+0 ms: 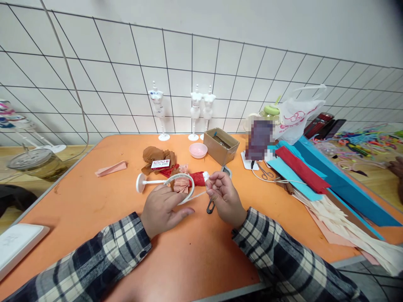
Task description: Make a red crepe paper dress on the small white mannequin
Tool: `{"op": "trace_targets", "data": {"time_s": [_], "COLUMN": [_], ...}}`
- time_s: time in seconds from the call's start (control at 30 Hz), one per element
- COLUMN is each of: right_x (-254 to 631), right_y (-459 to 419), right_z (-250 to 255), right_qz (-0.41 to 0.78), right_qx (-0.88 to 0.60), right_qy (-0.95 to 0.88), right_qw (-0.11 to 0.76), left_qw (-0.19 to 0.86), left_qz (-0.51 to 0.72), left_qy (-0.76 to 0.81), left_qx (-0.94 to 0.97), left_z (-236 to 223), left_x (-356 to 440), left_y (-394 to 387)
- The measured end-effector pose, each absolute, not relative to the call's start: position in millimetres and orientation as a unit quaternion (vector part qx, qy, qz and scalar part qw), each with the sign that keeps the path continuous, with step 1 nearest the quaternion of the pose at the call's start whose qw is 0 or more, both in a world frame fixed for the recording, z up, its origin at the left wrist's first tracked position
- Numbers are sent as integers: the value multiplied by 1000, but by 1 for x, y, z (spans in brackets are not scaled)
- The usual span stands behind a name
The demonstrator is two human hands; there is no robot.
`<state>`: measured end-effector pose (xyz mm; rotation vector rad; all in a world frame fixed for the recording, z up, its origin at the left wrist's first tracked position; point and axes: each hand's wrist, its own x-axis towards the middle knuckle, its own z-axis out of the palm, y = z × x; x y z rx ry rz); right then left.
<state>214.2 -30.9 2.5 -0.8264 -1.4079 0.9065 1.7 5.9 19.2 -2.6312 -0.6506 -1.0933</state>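
My left hand (165,212) grips a roll of clear tape (191,183), its ring standing up from the fingers, with the thumb stretched out to the right. A thin tape strip (198,196) runs from the roll to my right hand (225,197), whose fingertips pinch its end. Just behind both hands, a small white mannequin (154,182) lies on its side, partly wrapped in red crepe paper (197,179) and pleated peach paper (181,186). Beneath my right hand rests a dark grey tool (210,207) with a looped end; its middle is hidden.
Brown crepe paper (154,154) with a small white box (160,164) lies behind the mannequin. Farther back are a pink bowl (198,150), a cardboard box (225,149) and standing mannequins (195,105). Scissors (267,173) and coloured paper sheets (302,172) lie right.
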Motion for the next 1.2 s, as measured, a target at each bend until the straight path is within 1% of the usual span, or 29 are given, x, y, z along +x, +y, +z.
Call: {"op": "trace_targets", "data": {"time_s": [0.07, 0.13, 0.23, 0.3, 0.4, 0.43, 0.53, 0.63, 0.77, 0.93, 1.03, 1.13, 1.2], "right_x": [216, 220, 226, 228, 225, 223, 219, 218, 218, 216, 214, 209, 207], "right_y": [-31, -29, -27, -27, -29, -30, -31, -30, -31, -35, -39, -48, -56], "right_z": [2, 2, 3, 4, 8, 9, 9, 9, 9, 14, 13, 9, 9], "right_qz": [398, 382, 303, 239, 145, 118, 67, 47, 20, 4, -4, 17, 39], "right_qx": [-348, -362, -412, -421, -379, -368, -365, -365, -373, -348, -299, -251, -239], "right_qy": [-608, -595, -588, -642, -762, -783, -786, -778, -787, -813, -824, -814, -794], "right_qw": [592, 608, 628, 595, 505, 488, 495, 510, 491, 467, 481, 523, 558], "left_qw": [89, 81, 71, 41, 8, 8, 13, 7, 24, 44, 5, -61, -112], "left_qz": [-387, -401, -406, -397, -388, -388, -384, -370, -348, -385, -410, -423, -430], "left_qy": [-243, -252, -235, -216, -199, -201, -220, -233, -234, -222, -210, -198, -216], "left_qx": [-885, -877, -880, -891, -900, -900, -897, -899, -908, -895, -888, -882, -869], "left_z": [19, 19, 18, 16, 14, 14, 16, 18, 19, 19, 26, 34, 36], "left_x": [2, 2, 2, 2, 2, 2, 3, 4, 5, 7, 13, 18, 17], "left_y": [5, 5, 5, 6, 7, 8, 7, 6, 4, -2, -13, -23, -24]}}
